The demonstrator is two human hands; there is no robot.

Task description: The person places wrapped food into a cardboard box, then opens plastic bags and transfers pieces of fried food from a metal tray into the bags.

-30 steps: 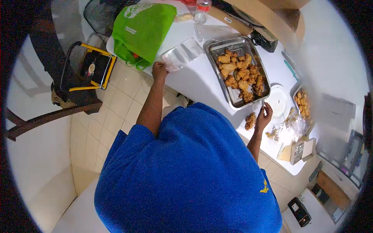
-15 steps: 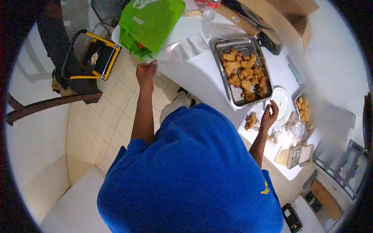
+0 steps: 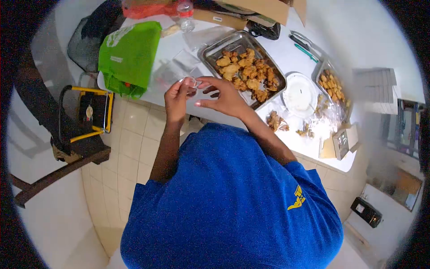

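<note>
My left hand (image 3: 177, 99) is closed in a pinch on the edge of a clear plastic bag (image 3: 193, 82) in front of my chest. From the other side my right hand (image 3: 224, 97) reaches to the bag. Its index fingertip is at the bag's edge, while the thumb stays apart below, so this hand is open. Just beyond my right hand lies a metal tray (image 3: 281, 86) holding browned fried chicken pieces (image 3: 247, 71). More clear plastic bags (image 3: 186, 58) lie flat on the white table behind my left hand.
Left on the table is a green bag (image 3: 127, 58); a plastic bottle (image 3: 185, 18) stands behind. On the right are a white round lid (image 3: 299, 94), a second tray of golden pieces (image 3: 331, 86), bagged food (image 3: 320, 121) and a small box (image 3: 342, 143). A yellow-black folding stool (image 3: 89, 112) is at left.
My right hand has swung from beside the tray over to the bag at my left hand. The view has shifted to the right, and the left hand still pinches clear plastic.
</note>
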